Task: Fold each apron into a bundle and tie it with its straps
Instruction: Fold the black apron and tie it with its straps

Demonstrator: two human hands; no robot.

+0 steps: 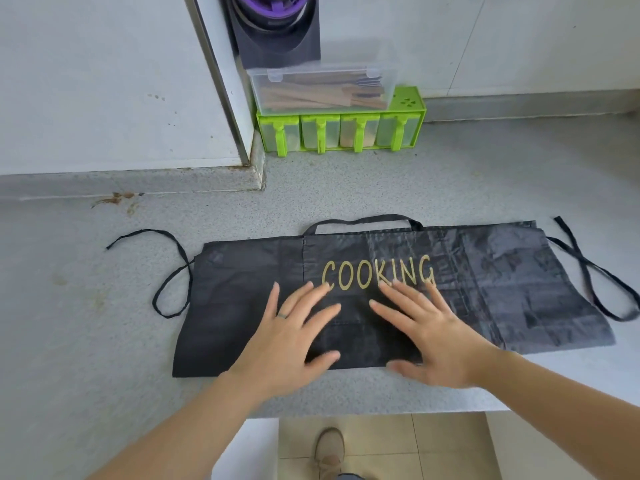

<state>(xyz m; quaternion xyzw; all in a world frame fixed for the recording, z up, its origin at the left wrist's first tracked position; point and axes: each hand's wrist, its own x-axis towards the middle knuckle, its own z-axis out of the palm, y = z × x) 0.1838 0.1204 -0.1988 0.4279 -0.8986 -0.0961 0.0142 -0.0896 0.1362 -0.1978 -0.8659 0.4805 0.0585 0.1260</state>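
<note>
Head view: a black apron (502, 289), already folded into a long band with the gold word COOKING (377, 275) facing up, lies flat on the grey speckled worktop (104, 341) close to its near edge. The left hand (291, 341) and right hand (436, 344) rest palm-down on the middle of it, fingers (301, 299) straight and spread apart, gripping nothing. A thin left strap (149, 231) loops loose on the worktop beyond one end, the right strap (585, 268) crosses itself beyond the other, and the neck loop (363, 219) pokes out along the far edge. The cloth looks light, thin and limp (the right part shows a slight sheen, so it may slide over itself), and it will likely spring open unless held flat. Taking hold at one short end or its corners seems best for further folding, keeping both straps free for tying. Against the wall stand a green condiment rack (341, 133) and a clear box (322, 88).
</note>
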